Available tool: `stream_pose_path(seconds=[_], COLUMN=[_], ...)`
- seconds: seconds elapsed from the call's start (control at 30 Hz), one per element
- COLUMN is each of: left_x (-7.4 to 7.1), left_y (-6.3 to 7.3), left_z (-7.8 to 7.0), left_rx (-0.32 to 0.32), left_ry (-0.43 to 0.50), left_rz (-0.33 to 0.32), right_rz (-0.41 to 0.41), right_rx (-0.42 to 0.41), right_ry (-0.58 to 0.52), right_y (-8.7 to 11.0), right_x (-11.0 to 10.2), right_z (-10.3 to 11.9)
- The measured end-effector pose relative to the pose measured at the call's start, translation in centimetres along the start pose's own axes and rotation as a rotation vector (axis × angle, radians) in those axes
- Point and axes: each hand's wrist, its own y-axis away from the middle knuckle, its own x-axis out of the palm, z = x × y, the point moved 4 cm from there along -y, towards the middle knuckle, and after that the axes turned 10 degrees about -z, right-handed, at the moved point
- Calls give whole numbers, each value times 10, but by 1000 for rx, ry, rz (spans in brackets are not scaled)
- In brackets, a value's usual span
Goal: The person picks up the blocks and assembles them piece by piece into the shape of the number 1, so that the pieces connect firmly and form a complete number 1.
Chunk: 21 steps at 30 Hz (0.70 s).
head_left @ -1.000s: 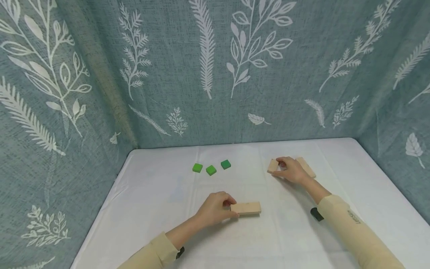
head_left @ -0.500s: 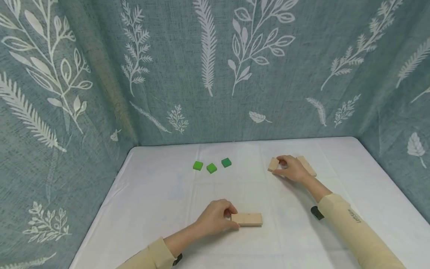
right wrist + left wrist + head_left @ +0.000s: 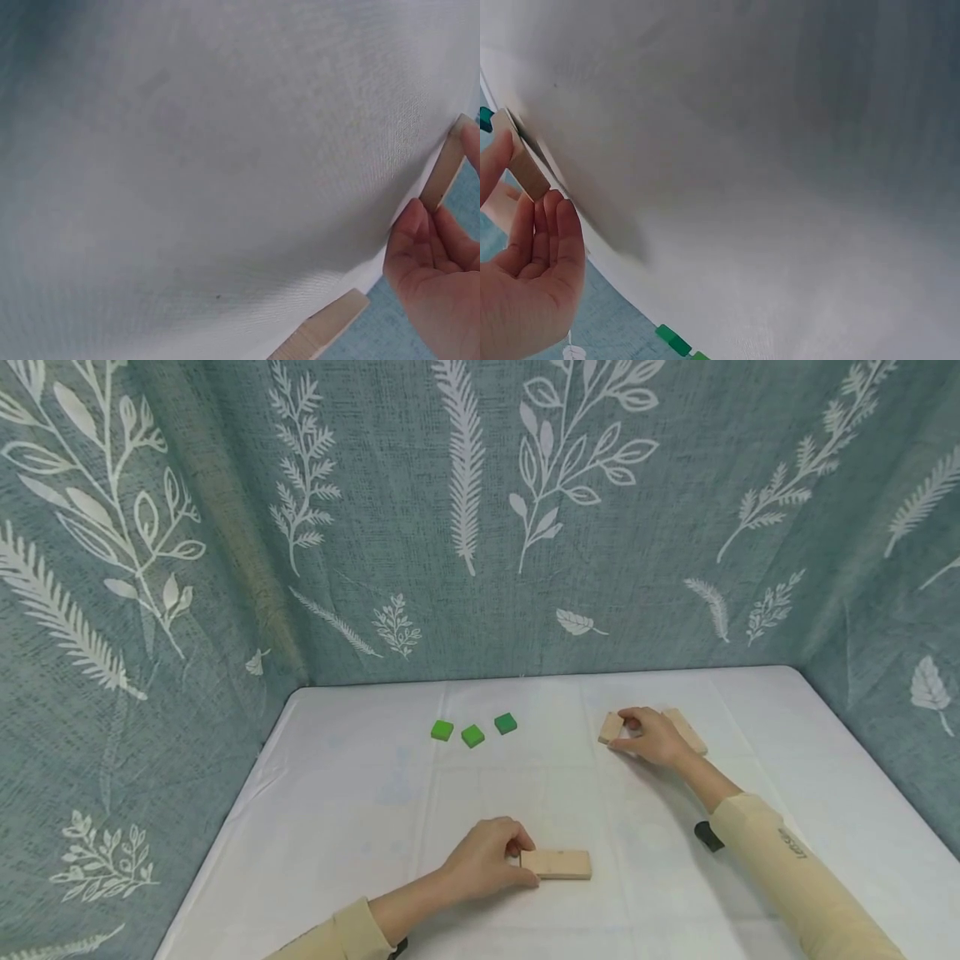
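we see the left hand (image 3: 487,858) pinch one end of the near wooden block (image 3: 557,865), on or just over the white cloth (image 3: 352,810), so it may tip. the right hand (image 3: 651,740) pinches the far wooden block (image 3: 611,728) and may bump the third wooden block (image 3: 687,730) beside it.

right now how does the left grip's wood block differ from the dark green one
The wood block is tan; the green block is dark green. The wood block is longer than the green block. The left grip holds the wood block; no grip touches the green block. Both have flat tops.
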Motion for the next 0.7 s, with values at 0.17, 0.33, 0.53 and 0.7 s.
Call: stream_pose_path(seconds=[0.17, 0.33, 0.53, 0.7], left_x=[4, 6, 7, 8], left_y=[1, 0, 2, 3], left_z=[1, 1, 0, -1], left_rx=[3, 5, -5, 3], left_ry=[1, 4, -17, -20], left_rz=[-4, -6, -5, -10], right_rz=[5, 2, -9, -14], right_rx=[9, 1, -12, -21], right_ry=[-1, -2, -11, -23], right_y=[0, -1, -1, -2], right_x=[0, 0, 0, -1], right_z=[-2, -2, -2, -2])
